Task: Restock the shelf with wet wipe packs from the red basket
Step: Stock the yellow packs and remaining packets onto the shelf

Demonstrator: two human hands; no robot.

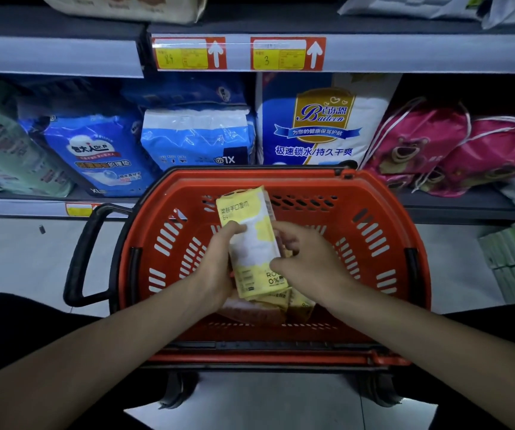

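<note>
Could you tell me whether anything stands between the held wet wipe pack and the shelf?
Yes. The left hand and right hand grip the yellow-and-white plastic wet wipe pack over the red plastic basket, whose far wall lies between it and the grey shelf; blue-and-white bagged packs fill the shelf straight ahead.

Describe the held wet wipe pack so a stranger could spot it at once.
Find the red basket. Over its middle, the left hand and right hand hold a yellow-and-white pack. Unlike the packs lying underneath, it is lifted.
</note>
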